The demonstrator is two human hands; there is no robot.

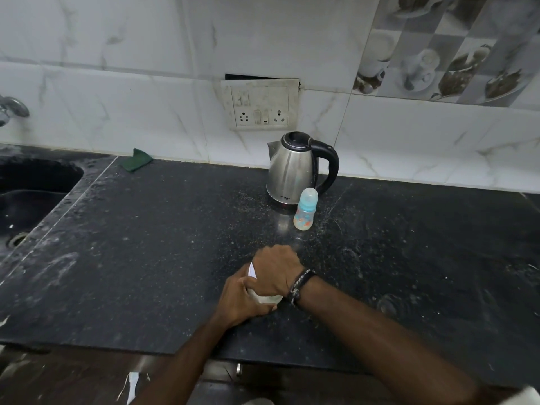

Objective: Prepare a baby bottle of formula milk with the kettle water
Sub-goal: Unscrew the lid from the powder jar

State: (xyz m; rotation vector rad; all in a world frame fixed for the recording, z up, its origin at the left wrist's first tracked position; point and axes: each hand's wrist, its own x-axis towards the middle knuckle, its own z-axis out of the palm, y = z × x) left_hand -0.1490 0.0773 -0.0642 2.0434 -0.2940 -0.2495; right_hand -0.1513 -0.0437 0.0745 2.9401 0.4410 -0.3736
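Note:
A steel kettle (289,173) with a black lid and handle stands at the back of the black counter (152,252), near the wall. Just in front of it is a small baby bottle (305,210) with a blue collar and a clear cap, upright. Nearer to me, both hands close around a white container (267,299) that rests on the counter. My left hand (242,299) grips its side from the left. My right hand (276,271) covers its top, so most of the container is hidden.
A dark sink (32,200) lies at the left with a tap (11,108) above it. A green cloth (137,160) sits by the wall. A switch and socket panel (261,103) is on the tiles above the kettle.

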